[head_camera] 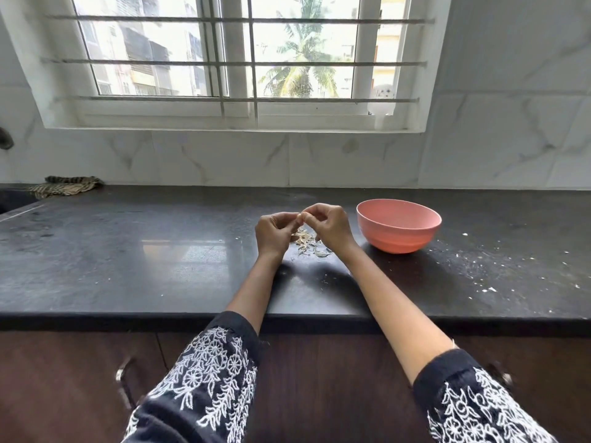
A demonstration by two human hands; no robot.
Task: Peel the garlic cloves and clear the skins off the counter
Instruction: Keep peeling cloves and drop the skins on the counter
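Head view: left hand (275,233) & right hand (326,227) both pinch one garlic clove (300,216) above the skins (308,243) pile on worktop (128,251), prob. so peelings drop together; pink bowl (398,225) just right.

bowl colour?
Pink, salmon-like; the bowl shows clearly in the head view, on the dark counter right of the hands.

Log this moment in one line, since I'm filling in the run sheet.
step: peeling | left hand and right hand: pinching garlic clove | skins: on counter | pink bowl: right of hands
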